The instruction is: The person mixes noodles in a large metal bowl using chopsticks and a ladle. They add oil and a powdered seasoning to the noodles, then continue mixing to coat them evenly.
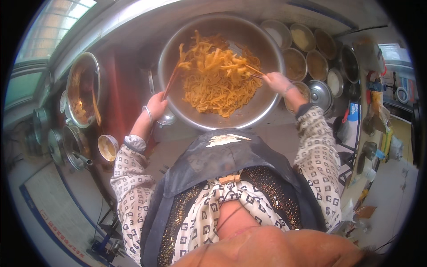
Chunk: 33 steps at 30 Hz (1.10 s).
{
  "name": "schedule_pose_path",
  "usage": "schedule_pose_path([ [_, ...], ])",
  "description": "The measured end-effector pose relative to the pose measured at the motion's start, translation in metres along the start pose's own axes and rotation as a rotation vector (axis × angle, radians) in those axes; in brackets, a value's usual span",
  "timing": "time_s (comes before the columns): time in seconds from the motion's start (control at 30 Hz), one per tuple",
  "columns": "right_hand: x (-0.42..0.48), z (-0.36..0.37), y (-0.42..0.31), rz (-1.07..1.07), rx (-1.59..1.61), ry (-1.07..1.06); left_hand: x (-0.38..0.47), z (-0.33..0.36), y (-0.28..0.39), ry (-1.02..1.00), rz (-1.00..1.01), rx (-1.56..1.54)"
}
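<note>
A wide steel basin [173, 40] in front of me holds a heap of yellow-brown noodle-like strips [217, 96]. My left hand [157, 106] grips wooden chopsticks [171, 80] at the basin's left rim, their tips among the strips. On the right side, my right hand [277, 82] is closed on another pair of chopsticks [254, 70], which reach into the heap from over the basin. Some strips are raised between the two pairs above the rest. Part of the basin's inside lies hidden under the food.
Several steel bowls [302, 36] with powders and seasonings stand to the right, beside a lidded pot [320, 95]. At left are a large pot [98, 76] with a ladle [96, 106], a patterned bowl [108, 148] and a kettle [75, 152]. A cluttered shelf [365, 133] runs along the far right.
</note>
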State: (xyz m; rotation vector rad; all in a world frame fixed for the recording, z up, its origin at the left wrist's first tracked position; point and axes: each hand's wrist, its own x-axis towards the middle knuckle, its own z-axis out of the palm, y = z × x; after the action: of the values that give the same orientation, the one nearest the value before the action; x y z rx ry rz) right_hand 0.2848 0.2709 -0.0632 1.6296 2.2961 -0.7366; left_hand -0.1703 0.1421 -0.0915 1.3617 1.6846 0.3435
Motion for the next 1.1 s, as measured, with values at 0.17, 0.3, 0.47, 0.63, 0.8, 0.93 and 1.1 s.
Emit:
schedule_pose_path([
  [0.17, -0.028, -0.045, 0.048, 0.26, -0.333, -0.267, 0.01, 0.011, -0.009, -0.249, -0.026, 0.363],
  [0.3, 0.052, 0.055, -0.004, 0.143, 0.051, -0.194, 0.053, 0.071, -0.002, -0.166, 0.042, 0.099],
  [0.47, 0.049, 0.068, -0.025, 0.015, 0.251, -0.166, 0.005, 0.023, 0.034, -0.277, -0.18, -0.379],
  [0.63, 0.026, 0.058, -0.028, 0.082, 0.315, -0.114, -0.021, -0.002, 0.048, -0.319, -0.235, -0.959],
  [0.8, 0.01, 0.052, 0.0, -0.008, 0.128, 0.06, -0.01, -0.01, 0.018, -0.128, -0.075, -0.311],
  [0.93, -0.033, -0.011, 0.0, 0.134, -0.121, -0.125, -0.015, -0.021, 0.021, -0.248, -0.208, 0.48],
  [1.1, -0.005, 0.057, 0.028, -0.048, -0.345, -0.284, -0.01, 0.046, -0.009, -0.407, 0.041, 0.365],
])
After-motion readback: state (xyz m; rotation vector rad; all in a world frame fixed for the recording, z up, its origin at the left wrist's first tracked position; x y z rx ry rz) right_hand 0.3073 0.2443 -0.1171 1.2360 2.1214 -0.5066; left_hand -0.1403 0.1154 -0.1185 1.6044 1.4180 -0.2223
